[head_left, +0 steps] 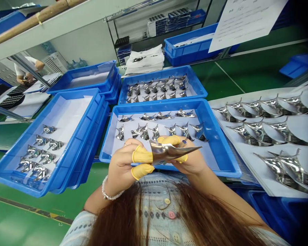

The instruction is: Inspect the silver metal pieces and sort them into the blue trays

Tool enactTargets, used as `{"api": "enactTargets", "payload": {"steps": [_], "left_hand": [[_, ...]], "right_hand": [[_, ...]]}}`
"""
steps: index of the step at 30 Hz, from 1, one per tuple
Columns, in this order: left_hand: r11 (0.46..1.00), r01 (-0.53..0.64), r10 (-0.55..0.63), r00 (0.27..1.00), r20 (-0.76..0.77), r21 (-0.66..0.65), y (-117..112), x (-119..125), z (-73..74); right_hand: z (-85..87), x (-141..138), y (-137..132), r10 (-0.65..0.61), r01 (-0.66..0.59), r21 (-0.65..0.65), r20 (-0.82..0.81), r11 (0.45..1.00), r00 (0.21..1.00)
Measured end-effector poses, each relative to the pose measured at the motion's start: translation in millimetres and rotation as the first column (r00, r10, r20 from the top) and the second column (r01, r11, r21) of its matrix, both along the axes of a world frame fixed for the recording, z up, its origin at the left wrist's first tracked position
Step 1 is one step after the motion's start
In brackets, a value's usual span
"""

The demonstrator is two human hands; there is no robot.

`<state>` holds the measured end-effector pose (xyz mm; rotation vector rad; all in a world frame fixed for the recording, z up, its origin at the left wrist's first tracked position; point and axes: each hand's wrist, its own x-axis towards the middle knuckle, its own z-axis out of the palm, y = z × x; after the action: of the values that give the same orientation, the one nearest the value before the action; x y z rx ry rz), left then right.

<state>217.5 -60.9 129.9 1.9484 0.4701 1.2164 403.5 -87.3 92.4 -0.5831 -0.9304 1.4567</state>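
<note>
Between my two hands is a shiny, curved metal part with a long pointed tip toward the right. My left hand, with yellow finger cots on thumb and fingers, pinches its broad left end. Behind and under the part, my right hand also grips it, its yellow-capped fingers partly hidden by the metal. Both hands are over the near edge of a blue tray, where several similar metal parts lie in rows on white paper.
Left stands a stack of blue trays, the top one holding several metal parts. Behind is another filled blue tray. More parts lie on white sheets at right. A paper sheet hangs upper right. Another person's hands show far left.
</note>
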Motion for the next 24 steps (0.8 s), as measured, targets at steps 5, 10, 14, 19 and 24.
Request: {"api": "enactTargets", "payload": {"steps": [5, 10, 14, 19, 24], "left_hand": [[1.0, -0.011, 0.011, 1.0, 0.019, -0.006, 0.7, -1.6, -0.7], [0.991, -0.081, 0.082, 0.997, 0.013, -0.111, 6.4, -7.1, -11.1], [0.946, -0.115, 0.119, 0.993, -0.006, -0.302, 18.3, -18.8, -19.9], [0.923, -0.155, 0.075, 0.97, -0.23, -0.353, 22.6, -36.6, -12.8], [0.902, -0.356, 0.234, 0.878, -0.418, -0.243, 17.3, -52.3, -11.3]], "right_hand": [[1.5, -2.2, 1.5, -0.008, 0.012, -0.05, 0.087, 0.999, 0.996], [1.2, -1.7, -1.0, -0.214, 0.19, 0.134, 0.195, 0.973, 0.957], [-3.4, 1.9, -7.8, -0.617, 0.302, 0.567, 0.519, 0.766, 0.591], [-15.3, -0.5, 0.6, -0.881, -0.048, 0.901, 0.431, 0.431, 0.196], [-32.3, -3.0, 2.4, -0.817, -0.111, 0.857, 0.514, 0.504, 0.263]]}}
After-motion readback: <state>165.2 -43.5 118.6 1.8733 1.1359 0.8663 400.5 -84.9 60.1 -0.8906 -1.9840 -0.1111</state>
